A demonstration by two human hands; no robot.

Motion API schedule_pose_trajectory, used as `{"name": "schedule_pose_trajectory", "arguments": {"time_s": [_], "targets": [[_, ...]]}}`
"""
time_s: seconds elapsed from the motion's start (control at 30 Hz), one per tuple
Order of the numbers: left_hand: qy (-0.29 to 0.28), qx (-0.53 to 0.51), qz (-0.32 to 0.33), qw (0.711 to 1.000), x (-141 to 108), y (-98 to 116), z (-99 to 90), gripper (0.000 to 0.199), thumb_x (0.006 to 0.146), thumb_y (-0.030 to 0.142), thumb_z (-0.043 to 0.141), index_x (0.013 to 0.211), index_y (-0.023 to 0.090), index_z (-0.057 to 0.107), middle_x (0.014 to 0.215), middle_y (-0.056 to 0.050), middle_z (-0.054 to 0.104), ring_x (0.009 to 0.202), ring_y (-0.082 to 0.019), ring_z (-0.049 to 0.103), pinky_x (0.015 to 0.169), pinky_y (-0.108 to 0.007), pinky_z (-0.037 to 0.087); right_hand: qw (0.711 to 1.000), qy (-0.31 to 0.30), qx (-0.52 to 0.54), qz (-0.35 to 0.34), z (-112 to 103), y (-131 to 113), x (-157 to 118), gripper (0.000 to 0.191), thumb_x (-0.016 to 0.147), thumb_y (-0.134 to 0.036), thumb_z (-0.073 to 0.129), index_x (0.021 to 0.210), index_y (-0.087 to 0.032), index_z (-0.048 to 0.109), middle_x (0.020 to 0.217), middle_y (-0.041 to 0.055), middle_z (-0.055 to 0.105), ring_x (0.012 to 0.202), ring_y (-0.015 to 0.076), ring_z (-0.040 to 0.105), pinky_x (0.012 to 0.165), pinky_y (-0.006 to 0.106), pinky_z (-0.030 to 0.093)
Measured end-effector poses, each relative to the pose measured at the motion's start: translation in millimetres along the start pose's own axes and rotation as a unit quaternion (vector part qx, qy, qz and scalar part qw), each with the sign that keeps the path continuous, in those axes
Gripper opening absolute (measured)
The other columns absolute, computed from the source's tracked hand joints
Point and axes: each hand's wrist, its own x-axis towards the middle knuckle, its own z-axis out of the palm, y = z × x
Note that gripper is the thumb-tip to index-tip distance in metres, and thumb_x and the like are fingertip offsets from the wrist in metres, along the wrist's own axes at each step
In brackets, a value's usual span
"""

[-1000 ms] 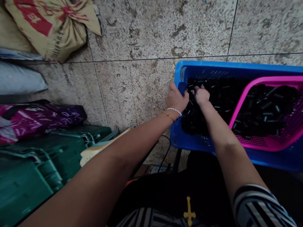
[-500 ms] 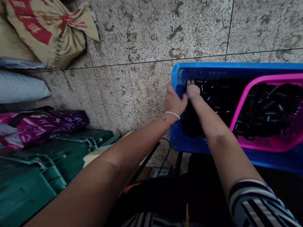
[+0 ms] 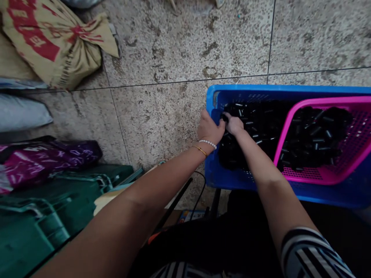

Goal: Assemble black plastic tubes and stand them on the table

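Observation:
My left hand [image 3: 211, 127] wraps over the left end of a blue plastic crate [image 3: 286, 89], its thumb on the inner side of the rim. Inside the crate, close to that thumb, is my right hand [image 3: 234, 124]. Its fingers are bent around something dark, apparently one of the small black shiny cylindrical pieces [image 3: 262, 116]; the fingertips are partly hidden. Many such loose pieces cover the crate's floor. A pink mesh basket [image 3: 280, 144], holding more of them, sits within the crate on the right.
Speckled floor tiles [image 3: 162, 54] stretch beyond the crate. Tan sacks with red print [image 3: 78, 50], a grey bag [image 3: 23, 114] and a purple bag [image 3: 66, 154] lie on the left. Green crates [image 3: 23, 231] stand at the lower left. A thin black cable [image 3: 201, 193] hangs near my legs.
My right hand has drawn back slightly from the crate's far left corner, and its fingers have curled in. My left hand keeps its place on the rim. The view has shifted a little.

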Motion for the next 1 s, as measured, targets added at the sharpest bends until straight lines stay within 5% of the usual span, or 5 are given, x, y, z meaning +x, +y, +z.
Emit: {"name": "schedule_pose_trajectory", "arguments": {"time_s": [0.23,0.53,0.67,0.83,1.0], "targets": [[0.002,-0.006,-0.004,1.0,0,-1,1.3,0.063,0.091,0.045,0.061,0.143,0.017,0.039,0.133,-0.021,0.065,0.114,-0.035,0.069,0.097,-0.045,0.057,0.986,0.143,0.086,0.011,5,65,-58,0.056,0.091,-0.035,0.054,0.146,-0.026,0.058,0.116,0.0062,0.073,0.103,0.0234,0.071,0.096,0.041,0.056],[0.004,-0.015,-0.005,1.0,0,2,-1.7,0.068,0.092,0.041,0.06,0.149,0.013,0.035,0.136,-0.023,0.063,0.118,-0.035,0.068,0.101,-0.045,0.055,0.953,0.236,0.106,0.159,-45,65,19,0.058,0.091,-0.027,0.052,0.148,-0.013,0.053,0.12,0.0201,0.071,0.11,0.0341,0.07,0.093,0.051,0.056],[0.003,-0.008,-0.001,1.0,-1,2,-2.3,0.067,0.091,0.042,0.059,0.148,0.014,0.036,0.134,-0.022,0.065,0.117,-0.035,0.068,0.1,-0.045,0.055,0.965,0.191,0.084,0.161,-27,42,25,0.064,0.09,-0.026,0.059,0.152,-0.011,0.05,0.128,0.0271,0.068,0.118,0.0402,0.066,0.097,0.056,0.053],[0.0,-0.012,0.001,1.0,0,0,-1.0,0.071,0.091,0.042,0.059,0.15,0.013,0.033,0.14,-0.024,0.061,0.123,-0.037,0.065,0.103,-0.048,0.054,0.992,0.099,0.079,0.026,19,31,-35,0.054,0.08,-0.025,0.073,0.133,-0.036,0.069,0.119,0.0027,0.075,0.106,0.0252,0.07,0.092,0.034,0.057],[-0.015,-0.015,-0.003,1.0,-1,1,-1.7,0.066,0.092,0.045,0.058,0.147,0.014,0.037,0.135,-0.024,0.063,0.118,-0.036,0.067,0.099,-0.046,0.055,0.983,0.165,0.082,0.019,44,52,-93,0.037,0.095,-0.029,0.054,0.129,-0.029,0.07,0.122,0.007,0.069,0.1,0.0213,0.069,0.092,0.033,0.056]]}}
